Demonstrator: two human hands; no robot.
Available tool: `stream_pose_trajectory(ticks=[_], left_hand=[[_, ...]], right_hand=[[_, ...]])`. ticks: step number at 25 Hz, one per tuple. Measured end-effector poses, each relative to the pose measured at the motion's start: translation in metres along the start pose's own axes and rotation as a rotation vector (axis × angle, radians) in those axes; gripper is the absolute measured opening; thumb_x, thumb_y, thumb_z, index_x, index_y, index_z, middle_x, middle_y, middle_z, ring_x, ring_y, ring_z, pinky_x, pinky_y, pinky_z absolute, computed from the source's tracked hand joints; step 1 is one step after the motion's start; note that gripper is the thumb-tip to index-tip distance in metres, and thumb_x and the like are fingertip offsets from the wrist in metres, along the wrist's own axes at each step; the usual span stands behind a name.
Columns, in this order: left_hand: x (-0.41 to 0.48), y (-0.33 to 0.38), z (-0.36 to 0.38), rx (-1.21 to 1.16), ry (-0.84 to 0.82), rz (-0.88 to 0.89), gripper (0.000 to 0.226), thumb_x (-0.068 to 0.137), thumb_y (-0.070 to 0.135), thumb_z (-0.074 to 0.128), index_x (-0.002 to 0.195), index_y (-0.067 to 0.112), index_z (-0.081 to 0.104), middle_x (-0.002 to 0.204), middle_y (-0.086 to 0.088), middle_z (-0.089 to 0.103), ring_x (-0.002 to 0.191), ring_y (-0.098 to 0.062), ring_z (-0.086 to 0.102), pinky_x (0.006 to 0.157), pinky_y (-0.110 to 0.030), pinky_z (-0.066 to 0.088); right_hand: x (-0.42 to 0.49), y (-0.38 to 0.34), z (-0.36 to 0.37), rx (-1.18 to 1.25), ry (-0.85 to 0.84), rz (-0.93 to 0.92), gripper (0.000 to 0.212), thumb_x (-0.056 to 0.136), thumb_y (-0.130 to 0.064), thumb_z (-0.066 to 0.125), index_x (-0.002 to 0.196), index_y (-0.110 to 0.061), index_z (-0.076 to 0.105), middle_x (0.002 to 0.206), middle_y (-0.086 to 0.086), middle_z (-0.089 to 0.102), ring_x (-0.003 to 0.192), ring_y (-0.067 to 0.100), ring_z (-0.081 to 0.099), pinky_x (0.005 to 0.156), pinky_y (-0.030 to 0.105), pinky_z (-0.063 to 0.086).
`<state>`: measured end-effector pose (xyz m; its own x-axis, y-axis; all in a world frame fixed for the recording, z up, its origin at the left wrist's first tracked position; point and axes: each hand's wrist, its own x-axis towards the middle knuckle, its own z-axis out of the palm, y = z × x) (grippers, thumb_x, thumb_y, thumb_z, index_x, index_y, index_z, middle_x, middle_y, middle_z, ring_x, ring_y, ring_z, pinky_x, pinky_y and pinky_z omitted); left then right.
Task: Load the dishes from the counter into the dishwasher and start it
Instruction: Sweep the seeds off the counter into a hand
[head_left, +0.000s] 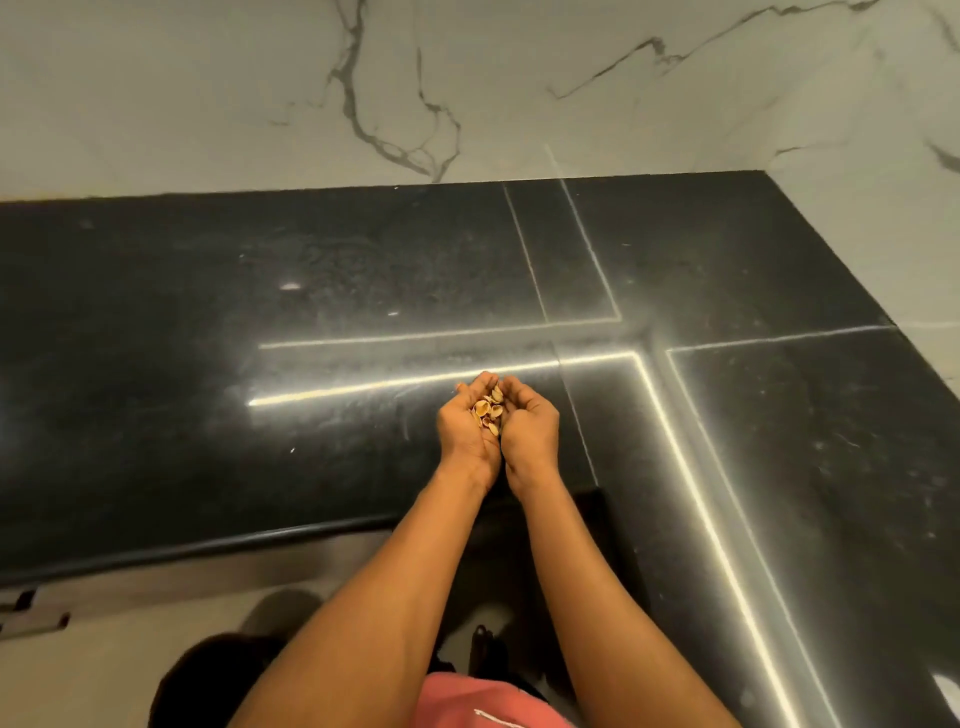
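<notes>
My left hand (464, 431) and my right hand (530, 428) are cupped side by side, palms up, over the black counter (260, 312). Together they hold a small heap of pistachio shells (489, 408) between the curled fingers. Both hands hover just above the counter near its inner corner. No dishes and no dishwasher are in view.
The L-shaped black stone counter runs left and down the right side, with bright light reflections across it. A white marble wall (467, 78) rises behind it. Below the counter's front edge (208, 545) lie pale floor and my feet.
</notes>
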<state>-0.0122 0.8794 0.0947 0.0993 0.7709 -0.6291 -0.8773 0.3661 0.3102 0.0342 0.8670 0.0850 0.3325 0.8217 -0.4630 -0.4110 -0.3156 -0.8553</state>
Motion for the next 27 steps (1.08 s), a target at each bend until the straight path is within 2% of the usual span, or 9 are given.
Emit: stream_pose_trajectory(ticks=[3,6,10,14,18,20,23,25,27], left_hand=[[-0.022,0.008,-0.016,-0.066,0.067,0.107,0.031,0.103,0.016,0.039,0.113,-0.004,0.061,0.102,-0.018,0.062,0.101,-0.030,0.060,0.102,-0.040,0.047],[-0.041,0.024,-0.039,-0.168,0.128,0.206,0.036,0.105,0.019,0.036,0.116,-0.005,0.061,0.109,-0.020,0.062,0.105,-0.032,0.062,0.101,-0.040,0.049],[-0.063,0.048,-0.072,-0.274,0.201,0.328,0.040,0.107,0.023,0.031,0.100,-0.002,0.062,0.101,-0.020,0.062,0.093,-0.029,0.061,0.101,-0.041,0.047],[-0.092,0.078,-0.119,-0.383,0.246,0.439,0.044,0.108,0.026,0.030,0.101,-0.002,0.062,0.101,-0.019,0.062,0.093,-0.029,0.061,0.098,-0.039,0.047],[-0.130,0.103,-0.163,-0.448,0.280,0.507,0.045,0.108,0.028,0.029,0.102,-0.002,0.062,0.101,-0.018,0.062,0.092,-0.028,0.062,0.096,-0.038,0.048],[-0.150,0.115,-0.190,-0.491,0.301,0.541,0.047,0.108,0.029,0.028,0.111,-0.004,0.061,0.106,-0.020,0.062,0.097,-0.029,0.061,0.099,-0.040,0.048],[-0.183,0.129,-0.239,-0.561,0.343,0.571,0.050,0.108,0.031,0.027,0.129,-0.005,0.055,0.126,-0.023,0.059,0.114,-0.032,0.058,0.101,-0.039,0.046],[-0.201,0.134,-0.272,-0.600,0.376,0.579,0.050,0.108,0.031,0.027,0.130,-0.003,0.055,0.129,-0.022,0.058,0.118,-0.032,0.058,0.101,-0.038,0.046],[-0.219,0.139,-0.306,-0.642,0.413,0.573,0.049,0.108,0.031,0.027,0.130,-0.002,0.056,0.125,-0.020,0.061,0.113,-0.030,0.061,0.099,-0.038,0.046]], right_hand=[[-0.009,0.025,0.011,0.006,-0.099,0.062,0.042,0.086,0.018,0.039,0.110,-0.003,0.067,0.104,0.021,0.071,0.100,0.036,0.068,0.088,0.048,0.055],[-0.033,0.038,0.023,-0.053,-0.177,0.102,0.047,0.085,0.021,0.042,0.118,-0.003,0.064,0.107,0.016,0.070,0.101,0.029,0.069,0.089,0.043,0.056],[-0.065,0.058,0.045,-0.040,-0.294,0.143,0.049,0.080,0.028,0.039,0.110,0.000,0.067,0.104,0.020,0.070,0.099,0.030,0.069,0.088,0.042,0.057],[-0.107,0.090,0.074,-0.131,-0.419,0.189,0.053,0.079,0.029,0.036,0.102,-0.006,0.068,0.105,0.019,0.070,0.100,0.030,0.069,0.088,0.040,0.057],[-0.154,0.120,0.099,-0.188,-0.516,0.221,0.044,0.086,0.023,0.040,0.092,-0.009,0.069,0.094,0.015,0.072,0.097,0.031,0.069,0.085,0.038,0.057],[-0.179,0.143,0.108,-0.232,-0.576,0.239,0.042,0.086,0.022,0.040,0.090,-0.008,0.070,0.091,0.015,0.073,0.094,0.032,0.070,0.083,0.041,0.058],[-0.220,0.183,0.118,-0.347,-0.624,0.259,0.042,0.082,0.018,0.042,0.099,-0.009,0.070,0.101,0.016,0.073,0.100,0.032,0.069,0.092,0.049,0.054],[-0.249,0.205,0.123,-0.395,-0.637,0.282,0.046,0.083,0.022,0.039,0.100,-0.009,0.068,0.102,0.017,0.072,0.100,0.031,0.069,0.093,0.046,0.054],[-0.280,0.225,0.127,-0.427,-0.662,0.302,0.047,0.084,0.024,0.037,0.102,-0.007,0.067,0.102,0.017,0.071,0.099,0.029,0.069,0.092,0.042,0.055]])
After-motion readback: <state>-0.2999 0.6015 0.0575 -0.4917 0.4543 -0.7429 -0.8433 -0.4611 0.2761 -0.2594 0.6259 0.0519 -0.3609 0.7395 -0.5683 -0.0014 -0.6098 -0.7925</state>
